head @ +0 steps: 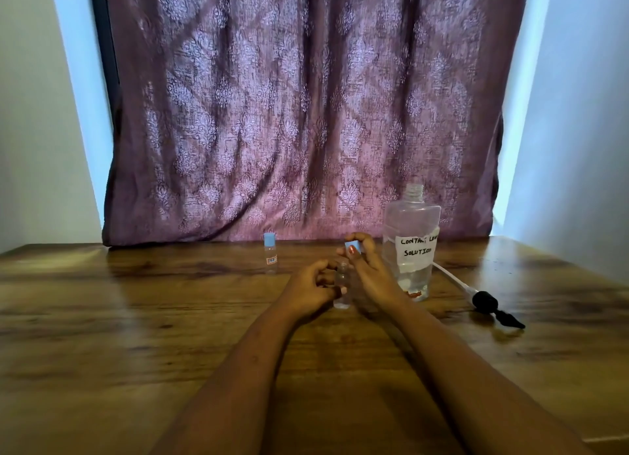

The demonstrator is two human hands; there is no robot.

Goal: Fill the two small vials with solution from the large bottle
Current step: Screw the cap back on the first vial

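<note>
A small clear vial (342, 286) stands on the wooden table (136, 318) between my hands. My left hand (311, 289) grips its body. Just above the vial's open neck, my right hand (366, 267) pinches its blue cap (353, 244) between thumb and fingers. A second small vial (270, 256), with a blue cap on and an orange label, stands upright to the left near the curtain. The large clear bottle (410, 247), uncapped and labelled "contact lens solution", stands just right of my right hand with liquid in its lower part.
The bottle's black pump head with its white tube (483, 299) lies on the table to the right of the bottle. A purple patterned curtain (306, 114) hangs along the table's far edge. White walls flank it.
</note>
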